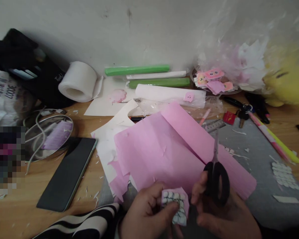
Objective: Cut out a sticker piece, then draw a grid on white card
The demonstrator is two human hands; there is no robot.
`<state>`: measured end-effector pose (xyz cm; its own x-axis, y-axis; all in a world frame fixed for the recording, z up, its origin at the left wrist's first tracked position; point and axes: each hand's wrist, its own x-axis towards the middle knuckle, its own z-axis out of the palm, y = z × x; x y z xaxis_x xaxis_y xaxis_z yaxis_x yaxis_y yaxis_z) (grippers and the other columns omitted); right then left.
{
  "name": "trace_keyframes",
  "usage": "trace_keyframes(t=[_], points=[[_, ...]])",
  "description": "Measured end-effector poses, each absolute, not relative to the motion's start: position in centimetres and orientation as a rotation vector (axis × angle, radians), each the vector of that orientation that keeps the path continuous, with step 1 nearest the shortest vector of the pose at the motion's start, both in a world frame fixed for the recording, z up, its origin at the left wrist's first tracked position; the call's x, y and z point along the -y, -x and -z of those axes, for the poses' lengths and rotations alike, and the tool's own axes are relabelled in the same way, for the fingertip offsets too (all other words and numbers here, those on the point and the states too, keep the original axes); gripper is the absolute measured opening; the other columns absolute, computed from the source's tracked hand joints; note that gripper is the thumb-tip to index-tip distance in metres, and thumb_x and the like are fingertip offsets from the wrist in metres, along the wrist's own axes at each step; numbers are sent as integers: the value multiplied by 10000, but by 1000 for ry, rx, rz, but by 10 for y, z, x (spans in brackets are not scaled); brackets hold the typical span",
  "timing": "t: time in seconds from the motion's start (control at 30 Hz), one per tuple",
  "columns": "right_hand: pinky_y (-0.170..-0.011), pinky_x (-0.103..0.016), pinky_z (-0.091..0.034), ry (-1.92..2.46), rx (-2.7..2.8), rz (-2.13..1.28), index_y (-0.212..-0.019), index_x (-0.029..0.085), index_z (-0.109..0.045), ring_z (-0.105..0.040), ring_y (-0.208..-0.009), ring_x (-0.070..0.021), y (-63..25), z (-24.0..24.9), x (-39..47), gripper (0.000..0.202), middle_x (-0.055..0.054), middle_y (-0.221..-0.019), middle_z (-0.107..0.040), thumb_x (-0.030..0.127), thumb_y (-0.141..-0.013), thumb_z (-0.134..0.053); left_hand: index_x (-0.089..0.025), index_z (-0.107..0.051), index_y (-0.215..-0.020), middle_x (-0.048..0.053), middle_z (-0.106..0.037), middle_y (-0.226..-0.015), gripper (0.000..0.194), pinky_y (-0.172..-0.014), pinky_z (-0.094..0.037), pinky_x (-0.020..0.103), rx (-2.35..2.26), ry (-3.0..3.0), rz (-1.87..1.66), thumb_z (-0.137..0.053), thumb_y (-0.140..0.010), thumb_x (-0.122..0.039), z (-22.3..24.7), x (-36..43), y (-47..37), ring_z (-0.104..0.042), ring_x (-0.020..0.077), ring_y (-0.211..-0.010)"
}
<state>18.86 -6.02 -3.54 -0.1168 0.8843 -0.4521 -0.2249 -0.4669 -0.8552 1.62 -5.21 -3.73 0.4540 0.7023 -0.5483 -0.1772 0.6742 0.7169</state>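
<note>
The small piece [181, 205], which has pale rounded squares outlined in dark on a pink backing, is low at the front of the counter [15, 215], pinched by the fingers of the left hand [147, 212], with the thumb pressing on its face. The right hand [221, 215] grasps the scissors [216, 182] around the black handles, and the blades point away toward the wall; which fingers pass through the loops, I cannot tell. To use the scissors well on such a little piece, I would advise to hold it by the edge opposite the blades, to turn the piece rather than the wrist, and to keep the thumb away from the cutting line. The large pink paper [159, 156] lies just beyond both hands, partly over the grey mat [254, 146], and it could catch the tips, so it would be better moved aside. The ruler [214, 125] and the keys [241, 122] lie beyond it, and the phone [68, 176] is at the left, near loose scraps [97, 196].
</note>
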Motion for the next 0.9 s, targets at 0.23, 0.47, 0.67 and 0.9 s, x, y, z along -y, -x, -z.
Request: trace_keyframes(t=[0.23, 0.47, 0.67, 0.9], points=[[-591, -207, -456, 1526, 773, -1689, -717, 201, -547, -527, -607, -97, -176, 18, 60, 301, 68, -627, -549, 172, -532, -782, -130, -582, -749, 35, -608, -611, 236, -415, -463, 176, -951, -802, -433, -627, -758, -361, 44, 55, -16, -598, 120, -468], [-524, -215, -406, 1226, 828, -1735, -758, 179, -516, -480, -492, -85, -190, 34, 61, 299, 45, -534, -546, 448, -724, -644, -133, -564, -747, -2, -585, -527, 290, -403, -428, 136, -1000, -672, -549, -656, -736, -407, 33, 51, -17, -535, 69, -409], [-395, -221, -376, 733, 689, -2071, -935, 152, -531, -470, -393, -105, -197, 50, 65, 565, -5, -538, -548, 673, -761, -403, -136, -543, -726, -27, -590, -482, 289, -343, -385, 91, -981, -508, -653, -696, -713, -381, 33, 48, -15, -505, 39, -345], [-286, -176, -173, 800, 768, -2072, -610, 202, -463, -215, -242, -48, -208, 49, 56, 537, 105, -295, -244, 709, -754, -360, -155, -495, -758, 25, -681, -567, 233, -313, -410, 90, -751, -445, -723, -635, -785, -339, 46, 47, -13, -631, 121, -413]])
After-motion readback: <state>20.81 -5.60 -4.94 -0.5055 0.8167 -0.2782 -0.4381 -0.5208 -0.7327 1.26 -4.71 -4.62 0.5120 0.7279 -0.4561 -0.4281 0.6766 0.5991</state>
